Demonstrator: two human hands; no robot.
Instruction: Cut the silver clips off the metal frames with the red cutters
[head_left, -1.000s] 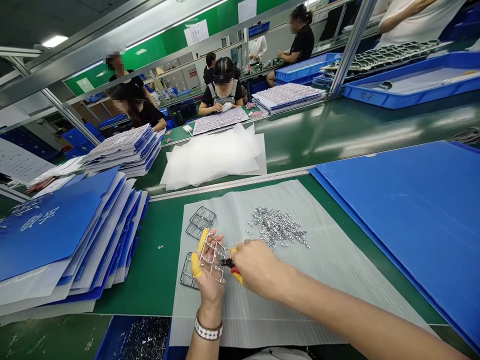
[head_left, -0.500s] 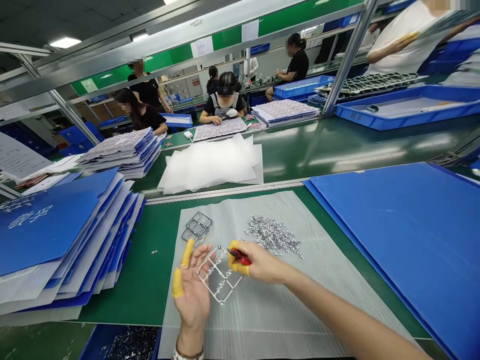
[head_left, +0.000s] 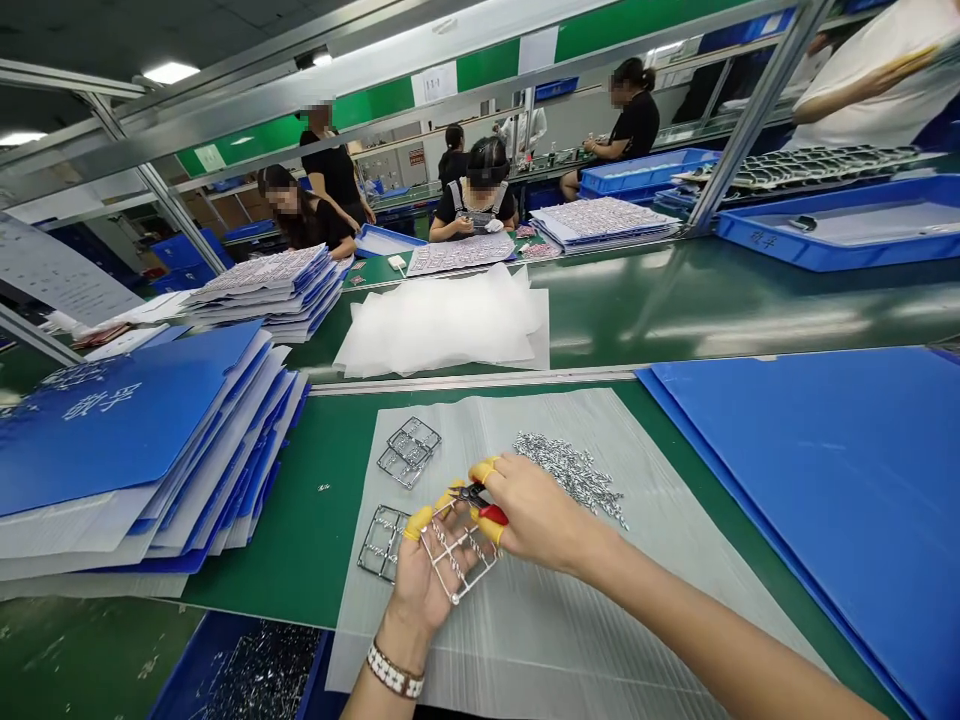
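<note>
My left hand (head_left: 424,590), with yellow covers on its fingertips, holds a pale silvery plastic sprue frame (head_left: 452,549) with small parts on its runners. Red-handled nippers (head_left: 491,513) are gripped in my right hand (head_left: 536,510), which also wears yellow finger covers. The nippers' jaws are at the upper edge of the frame, close to the left fingertips; whether they touch a runner, I cannot tell. A darker frame (head_left: 381,543) lies partly behind my left hand on a translucent sheet (head_left: 570,620). Beyond it, more frames (head_left: 409,452) overlap. A pile of small silvery pieces (head_left: 574,472) spreads beyond my right hand.
Blue folders (head_left: 150,420) are stacked at left, and large blue sheets (head_left: 817,480) lie at right. White sheets (head_left: 442,325) rest past the bench edge. Below left is a blue bin (head_left: 176,680) of dark scraps. Several people work across the bench.
My left hand has closed on the frame's upper left side, its fingers spread before. The nippers' jaws now show at the upper edge. A darker frame shows beside the hand. The view has shifted.
</note>
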